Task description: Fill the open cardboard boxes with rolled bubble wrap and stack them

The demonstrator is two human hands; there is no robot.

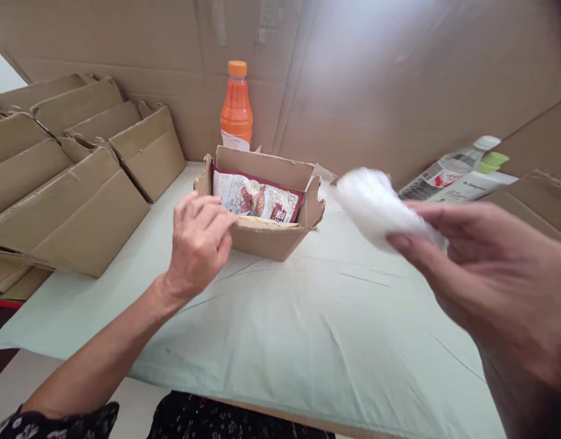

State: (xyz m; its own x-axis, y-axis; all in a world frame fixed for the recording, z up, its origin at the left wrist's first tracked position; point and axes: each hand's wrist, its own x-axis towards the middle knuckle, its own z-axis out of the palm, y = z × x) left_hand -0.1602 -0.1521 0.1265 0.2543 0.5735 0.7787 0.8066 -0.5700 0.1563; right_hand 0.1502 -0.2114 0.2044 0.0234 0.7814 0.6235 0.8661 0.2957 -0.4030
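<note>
My right hand is raised at the right, closed around a soft white bundle that is blurred by motion. Its exact kind I cannot make out. My left hand is at the front left corner of a small open cardboard box, its bent fingers on the rim and its thumb outside the front wall. Inside the box leans a printed food packet with a dark red border. A thin yellowish edge of another item shows along the front wall.
Several cardboard boxes are stacked at the left. Behind the small box stands an orange bottle. A clear bottle and a white tube lean at the right, beside another cardboard box. Pale green cloth covers the table.
</note>
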